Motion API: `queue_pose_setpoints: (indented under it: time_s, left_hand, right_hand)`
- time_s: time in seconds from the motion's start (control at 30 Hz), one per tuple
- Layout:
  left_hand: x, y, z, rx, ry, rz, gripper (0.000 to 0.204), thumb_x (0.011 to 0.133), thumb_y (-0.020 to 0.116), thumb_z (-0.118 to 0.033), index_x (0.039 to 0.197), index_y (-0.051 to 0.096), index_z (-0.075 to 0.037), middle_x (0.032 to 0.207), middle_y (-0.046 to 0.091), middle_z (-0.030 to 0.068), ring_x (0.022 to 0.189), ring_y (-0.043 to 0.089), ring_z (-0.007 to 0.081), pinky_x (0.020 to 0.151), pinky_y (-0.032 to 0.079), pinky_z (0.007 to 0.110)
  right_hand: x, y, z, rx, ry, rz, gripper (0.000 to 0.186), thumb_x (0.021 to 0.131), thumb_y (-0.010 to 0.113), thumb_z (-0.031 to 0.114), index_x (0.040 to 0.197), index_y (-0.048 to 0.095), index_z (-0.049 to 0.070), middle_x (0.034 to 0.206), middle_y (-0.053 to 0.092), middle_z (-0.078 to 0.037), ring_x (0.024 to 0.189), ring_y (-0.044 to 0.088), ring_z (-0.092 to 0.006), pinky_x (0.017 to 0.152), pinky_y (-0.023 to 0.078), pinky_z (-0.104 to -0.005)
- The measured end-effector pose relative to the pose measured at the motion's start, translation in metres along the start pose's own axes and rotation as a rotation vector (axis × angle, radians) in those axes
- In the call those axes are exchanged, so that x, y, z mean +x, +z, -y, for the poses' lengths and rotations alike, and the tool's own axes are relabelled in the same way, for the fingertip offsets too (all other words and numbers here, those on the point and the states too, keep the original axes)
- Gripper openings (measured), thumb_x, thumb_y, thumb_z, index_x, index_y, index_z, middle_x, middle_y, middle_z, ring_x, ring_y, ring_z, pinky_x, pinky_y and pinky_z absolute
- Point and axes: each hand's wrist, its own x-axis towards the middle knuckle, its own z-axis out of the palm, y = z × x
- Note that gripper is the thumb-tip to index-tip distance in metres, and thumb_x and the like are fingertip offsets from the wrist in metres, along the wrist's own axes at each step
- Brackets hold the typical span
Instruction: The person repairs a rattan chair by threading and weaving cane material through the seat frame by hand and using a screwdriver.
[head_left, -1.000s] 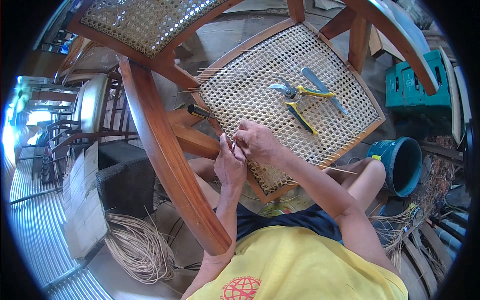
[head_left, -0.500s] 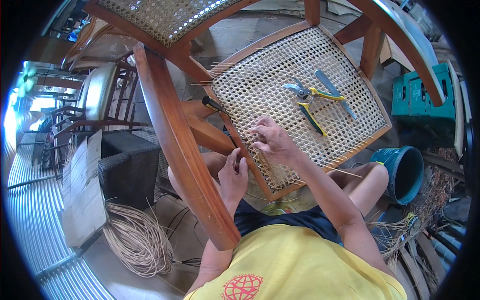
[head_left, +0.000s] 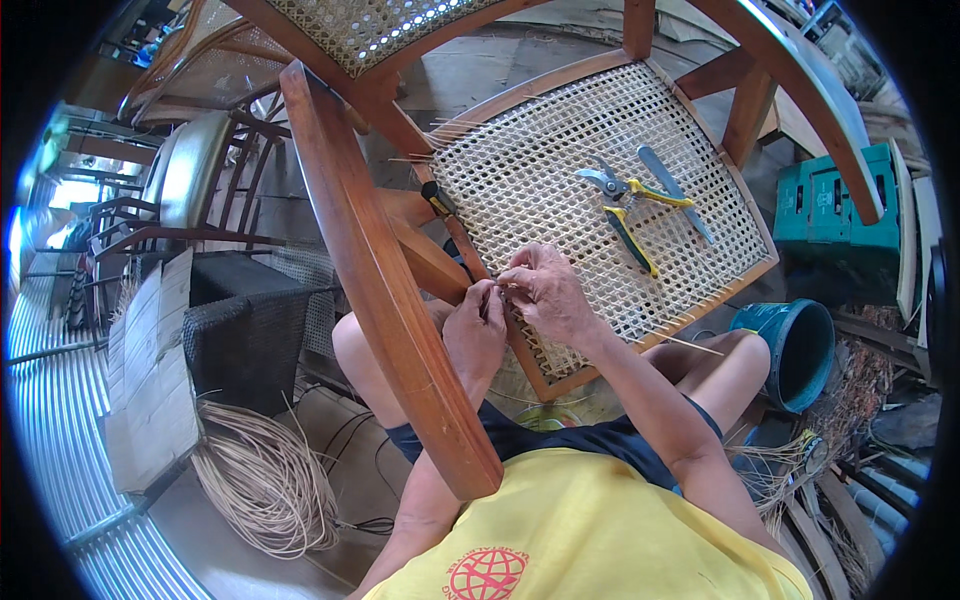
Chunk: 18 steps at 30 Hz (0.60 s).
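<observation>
1. A coil of cane (head_left: pixel 265 480) lies on the floor at the far left, beside a dark wicker box (head_left: pixel 255 335).
2. A wooden chair arm (head_left: pixel 385 290) runs diagonally in front of the person's knees.
3. The left hand (head_left: pixel 475 335) sits at the near edge of the woven seat (head_left: pixel 560 170), fingers pinched narrow on a thin cane strand (head_left: pixel 500 290), which is too fine to follow.
4. The right hand (head_left: pixel 550 295) touches the left, fingertips pressed close at the same spot on the seat's rim; what it grips cannot be told.
5. Yellow-handled pliers (head_left: pixel 625 205) and a blade (head_left: pixel 672 190) lie on the seat, well apart from the hands.
6. A blue bucket (head_left: pixel 795 350) stands on the floor at right, near green crates (head_left: pixel 835 200).
</observation>
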Motion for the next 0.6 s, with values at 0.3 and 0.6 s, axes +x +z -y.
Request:
queue_pose_setpoints:
  time_s: [0.3, 0.6]
  left_hand:
    - [0.007, -0.005, -0.010, 0.064, 0.060, 0.002, 0.018, 0.101, 0.057, -0.015, 0.103, 0.069, -0.002, 0.099, 0.073, 0.0197, 0.088, 0.072, 0.0353, 0.076, 0.056, 0.041]
    - [0.003, 0.000, 0.002, 0.101, 0.046, 0.004, 0.020, 0.097, 0.061, -0.013, 0.108, 0.069, 0.001, 0.101, 0.073, 0.0203, 0.093, 0.071, 0.0374, 0.080, 0.055, 0.043]
  right_hand:
    - [0.029, 0.022, -0.011, -0.163, -0.168, 0.122, 0.013, 0.074, 0.075, 0.021, 0.083, 0.069, 0.013, 0.092, 0.063, -0.008, 0.092, 0.063, -0.0293, 0.079, 0.048, -0.0441]
    - [0.015, 0.025, -0.011, -0.280, -0.113, 0.142, 0.015, 0.079, 0.071, 0.025, 0.085, 0.067, 0.011, 0.095, 0.057, -0.007, 0.096, 0.060, -0.0253, 0.084, 0.042, -0.0415]
